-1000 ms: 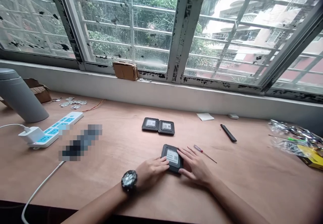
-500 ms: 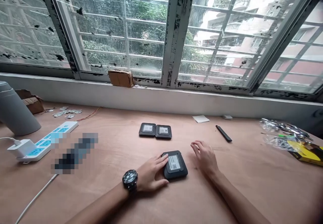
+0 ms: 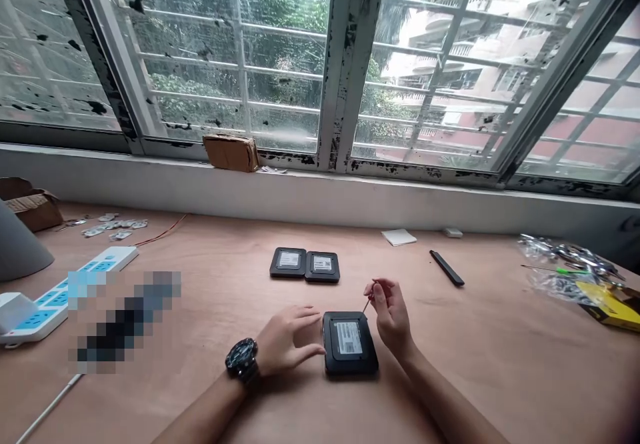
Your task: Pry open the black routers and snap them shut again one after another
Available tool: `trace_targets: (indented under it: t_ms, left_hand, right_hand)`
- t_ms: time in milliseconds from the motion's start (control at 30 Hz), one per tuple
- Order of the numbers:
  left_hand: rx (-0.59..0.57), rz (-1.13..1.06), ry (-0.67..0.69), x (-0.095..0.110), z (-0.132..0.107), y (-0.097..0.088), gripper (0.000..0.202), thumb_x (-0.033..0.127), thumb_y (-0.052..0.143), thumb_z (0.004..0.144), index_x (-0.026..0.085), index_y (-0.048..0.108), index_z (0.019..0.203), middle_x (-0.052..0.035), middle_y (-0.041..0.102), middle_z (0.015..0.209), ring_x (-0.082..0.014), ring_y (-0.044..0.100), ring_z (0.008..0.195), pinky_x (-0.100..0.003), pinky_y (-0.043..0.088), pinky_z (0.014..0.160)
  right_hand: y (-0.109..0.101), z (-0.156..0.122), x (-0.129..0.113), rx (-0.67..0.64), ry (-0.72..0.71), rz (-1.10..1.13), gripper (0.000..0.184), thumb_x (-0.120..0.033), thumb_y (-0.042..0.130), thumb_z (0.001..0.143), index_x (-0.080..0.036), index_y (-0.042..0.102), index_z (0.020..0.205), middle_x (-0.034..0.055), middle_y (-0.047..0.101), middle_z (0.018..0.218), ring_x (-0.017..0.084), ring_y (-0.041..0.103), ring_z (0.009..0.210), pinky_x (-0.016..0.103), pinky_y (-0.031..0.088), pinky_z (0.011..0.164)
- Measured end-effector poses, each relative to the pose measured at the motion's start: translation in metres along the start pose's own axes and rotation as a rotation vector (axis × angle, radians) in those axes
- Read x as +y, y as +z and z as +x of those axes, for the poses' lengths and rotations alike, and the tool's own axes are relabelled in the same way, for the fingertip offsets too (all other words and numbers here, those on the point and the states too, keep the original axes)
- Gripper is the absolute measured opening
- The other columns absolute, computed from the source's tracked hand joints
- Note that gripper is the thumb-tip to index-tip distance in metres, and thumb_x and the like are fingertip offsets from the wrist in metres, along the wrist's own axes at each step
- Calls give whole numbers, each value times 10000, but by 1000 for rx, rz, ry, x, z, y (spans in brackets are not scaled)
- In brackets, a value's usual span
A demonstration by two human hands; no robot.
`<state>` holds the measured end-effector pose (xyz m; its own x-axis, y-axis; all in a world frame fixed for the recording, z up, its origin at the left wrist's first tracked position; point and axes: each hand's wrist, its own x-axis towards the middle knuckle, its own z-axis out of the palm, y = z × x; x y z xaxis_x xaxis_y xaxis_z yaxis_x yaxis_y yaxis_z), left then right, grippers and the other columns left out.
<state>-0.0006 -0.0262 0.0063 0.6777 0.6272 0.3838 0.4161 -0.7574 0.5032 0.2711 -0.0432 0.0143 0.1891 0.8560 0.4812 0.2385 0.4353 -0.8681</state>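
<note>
The right hand (image 3: 393,317) pinches a slim screwdriver (image 3: 367,305) between thumb and fingers, its tip angled toward the black labelled device (image 3: 349,344) at lower centre of the table (image 3: 475,364); the open left hand (image 3: 287,341) lies just beside it, seemingly placed to steady it.

Right hand (image 3: 391,317) pinches a small screwdriver (image 3: 367,305).

We logged the site as an improvised electronics workbench, not a formal lab: a plywood tabletop (image 3: 500,364) ran along a barred window with flaking paint (image 3: 350,64). It carried a power strip (image 3: 35,321), black electronic units (image 3: 349,344), a precision screwdriver (image 3: 367,305) and loose small parts (image 3: 113,227). An apartment block (image 3: 450,51) stood outside.
</note>
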Motion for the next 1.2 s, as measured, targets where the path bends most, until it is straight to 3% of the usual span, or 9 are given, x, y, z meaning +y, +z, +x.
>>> trace_targets:
  t_ms: [133,300,467,600,767,867,1033,1200]
  left_hand:
    - [-10,-57,-57,-2,1,-4,431,522,701,913,244,699,1243,-79,703,1272,-271,665,1154,-414,530,1024]
    - [-25,-100,-71,1,2,-5,348,480,669,948,253,714,1208,-55,718,1213,-239,674,1093,-356,528,977]
    - [-26,-90,-89,-1,1,-5,287,433,635,978,254,725,1183,-50,723,1192,-232,671,1085,-341,519,963]
    - [-19,-80,-95,-2,1,-6,260,393,583,1012,249,729,1171,-44,733,1155,-211,679,1046,-322,519,938]
    - [8,-21,-125,-8,-1,-12,251,389,573,1015,254,731,1156,-34,732,1158,-206,678,1051,-311,520,928]
    - [34,38,-152,-16,-4,-18,253,391,564,1017,255,727,1154,-33,730,1154,-210,678,1047,-315,520,918]
    - [51,104,-208,-28,-8,-27,281,407,545,1021,247,727,1163,-39,735,1124,-216,684,1016,-323,524,894]
    - [45,120,-220,-28,-8,-28,266,402,549,1018,261,736,1143,-35,732,1123,-215,677,1022,-316,519,912]
  right_hand:
    - [-3,-2,3,-17,-25,62,196,-435,470,1041,-260,502,1124,42,620,918,201,606,865,363,533,798]
    - [-3,-5,6,-49,-20,113,169,-404,496,1042,-263,528,1131,32,629,923,189,615,876,340,526,798]
    - [-5,-5,1,-139,0,54,293,-416,446,1056,-239,623,1208,58,641,933,172,599,763,301,519,647]
    - [-11,-2,-5,-144,-4,20,210,-419,648,956,-215,650,1003,84,681,1028,155,611,700,299,530,615]
    - [-13,3,-15,-80,69,174,238,-424,678,940,-229,543,956,6,681,790,83,454,456,210,376,403]
    - [-3,6,-22,28,8,186,231,-449,597,986,-219,593,998,-3,634,757,85,430,472,207,357,405]
    - [29,4,-20,-161,-4,144,252,-461,570,996,-213,619,1005,-2,606,753,97,441,502,226,375,439]
    - [45,3,-5,-208,21,132,250,-461,543,1010,-220,608,997,-7,581,752,108,450,530,233,368,459]
